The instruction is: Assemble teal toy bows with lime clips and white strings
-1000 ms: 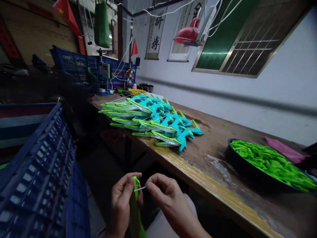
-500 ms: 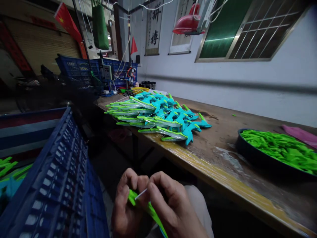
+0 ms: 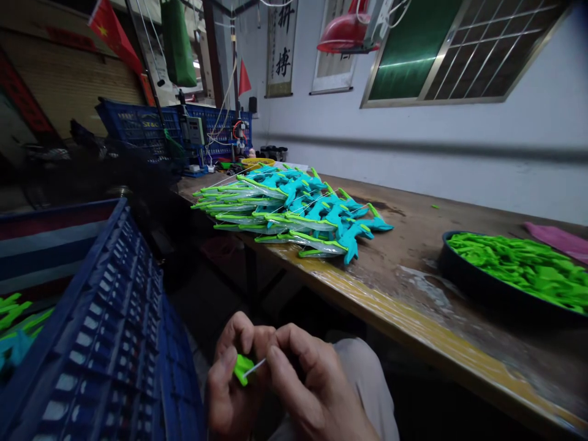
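Low in the view, above my lap, my left hand (image 3: 228,392) pinches a small bright green plastic piece (image 3: 241,370) between thumb and curled fingers. My right hand (image 3: 316,380) is closed beside it, thumb and forefinger gripping a short white string (image 3: 255,367) that runs to the green piece. The hands nearly touch, and whatever lies beneath them is hidden. Beyond them, a pile of teal-and-green plastic toys (image 3: 316,211), with thin white strings stretched across them, lies on the wooden table (image 3: 404,245).
A dark round tray (image 3: 487,303) of green plastic parts (image 3: 519,266) stands on the table at right, near a pink cloth (image 3: 558,241). At left is a blue crate (image 3: 114,318) holding similar pieces. A red lamp (image 3: 344,33) hangs above. The table's taped edge (image 3: 367,303) runs diagonally.
The green piece has turned slightly and shifted left with the string. The green and blue length showing under my right hand is now out of sight. Both hands keep their grip.
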Available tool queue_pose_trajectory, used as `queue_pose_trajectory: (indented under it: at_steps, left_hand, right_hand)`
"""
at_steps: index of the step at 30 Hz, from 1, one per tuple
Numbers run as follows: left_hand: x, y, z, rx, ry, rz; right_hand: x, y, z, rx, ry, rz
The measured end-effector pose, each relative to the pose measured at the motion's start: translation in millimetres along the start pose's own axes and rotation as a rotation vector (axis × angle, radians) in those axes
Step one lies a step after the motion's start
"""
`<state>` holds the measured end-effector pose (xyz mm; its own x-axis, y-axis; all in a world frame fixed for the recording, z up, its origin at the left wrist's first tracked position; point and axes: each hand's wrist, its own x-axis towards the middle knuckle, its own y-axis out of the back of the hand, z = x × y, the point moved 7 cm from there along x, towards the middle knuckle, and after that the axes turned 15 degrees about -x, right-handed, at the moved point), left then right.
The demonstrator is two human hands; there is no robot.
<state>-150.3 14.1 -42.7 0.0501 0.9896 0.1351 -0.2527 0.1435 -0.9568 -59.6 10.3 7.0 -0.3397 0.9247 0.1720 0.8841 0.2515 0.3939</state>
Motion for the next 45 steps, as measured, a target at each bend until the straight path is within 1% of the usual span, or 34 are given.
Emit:
queue_pose_trajectory:
  at_steps: [4,6,8,11,12,14,16,18,21,23,24,26,28,30,32,35,37,38,40,42,45]
  left_hand:
    - [0,5.4,0,-0.004,0.003,0.036]
    - [0,6.4,0,0.006,-0.003,0.035]
    - [1,4.7,0,0.016,-0.012,0.017]
    - [4,-3.9,-1,0.032,-0.014,-0.040]
    - [5,-6.8,-1,0.049,-0.006,-0.051]
    - [9,-9.8,-3,0.093,0.026,-0.048]
    - [12,-7.4,-6,0.121,0.068,-0.007]
    - [15,-3.9,-9,0.117,0.107,0.008]
    - [18,2.7,-16,0.101,0.156,0.026]
    - [18,6.9,-19,0.109,0.165,0.073]
    - [17,8.2,-21,0.118,0.161,0.108]
    - [14,8.4,-23,0.161,0.137,0.178]
    - [13,4.8,-24,0.227,0.117,0.218]
    - [14,-2.0,-27,0.294,0.112,0.192]
    - [17,-6.4,-30,0.329,0.126,0.158]
    - [20,-6.1,-31,0.371,0.170,0.139]
    - [20,-7.5,-30,0.406,0.169,0.102]
    - [20,-8.9,-28,0.421,0.152,0.080]
    - [19,-10.5,-26,0.433,0.107,0.068]
    - [19,-8.3,-24,0.411,0.080,0.114]
    - [16,-3.9,-24,0.364,0.114,0.191]
  right_hand:
    - [1,-1,-1,-0.031,0.010,0.021]
    - [1,-2,-3,-0.077,0.044,0.021]
    - [-1,-2,-7,-0.170,0.129,0.031]
    - [-7,-2,-13,-0.358,0.314,0.085]
    - [-10,-3,-13,-0.422,0.357,0.110]
    - [-13,-4,-9,-0.549,0.378,0.192]
    - [-13,-3,-5,-0.659,0.365,0.309]
    - [-12,-2,-3,-0.739,0.377,0.417]
    - [-9,0,-6,-0.813,0.454,0.512]
    - [-7,5,-8,-0.847,0.484,0.565]
    - [-6,9,-9,-0.864,0.493,0.572]
    - [-1,15,-10,-0.914,0.495,0.551]
    - [2,22,-14,-0.951,0.524,0.530]
    - [5,31,-23,-0.932,0.586,0.512]
    - [7,45,-37,-0.869,0.622,0.522]
    - [7,72,-60,-0.830,0.565,0.621]
    - [5,84,-68,-0.836,0.499,0.662]
    - [5,86,-68,-0.831,0.468,0.649]
    - [4,82,-60,-0.787,0.433,0.565]
    - [3,71,-47,-0.705,0.433,0.436]
    - [0,56,-29,-0.530,0.465,0.287]
